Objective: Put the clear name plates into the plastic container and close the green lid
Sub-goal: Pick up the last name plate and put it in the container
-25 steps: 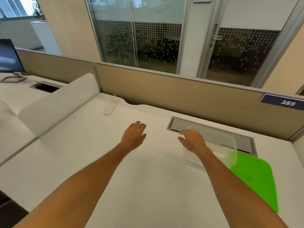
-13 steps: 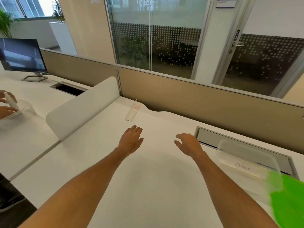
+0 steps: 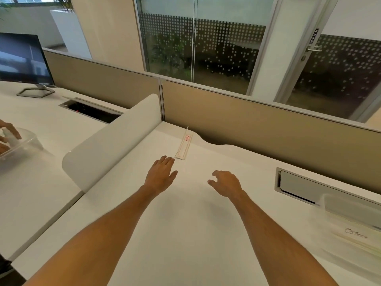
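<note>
A clear name plate (image 3: 184,146) with a small red label lies flat on the white desk (image 3: 185,234) near the back partition. My left hand (image 3: 161,175) hovers just in front of it, fingers spread, fingertips almost at its near end, holding nothing. My right hand (image 3: 225,183) hangs over the desk to the right, fingers loosely curled and empty. The clear plastic container (image 3: 350,228) sits blurred at the right edge of view, a white label with handwriting on its side. The green lid is out of view.
A beige partition (image 3: 268,129) runs along the desk's back. A grey cable hatch (image 3: 321,188) is set into the desk at the right. A white curved divider (image 3: 109,139) bounds the left side. Beyond it, another person's hands (image 3: 8,135) work at a clear container, and a monitor (image 3: 22,60) stands further back.
The view has swung left, so the container slid to the right edge and the green lid left the frame. Both hands moved away from the container toward the name plate.
</note>
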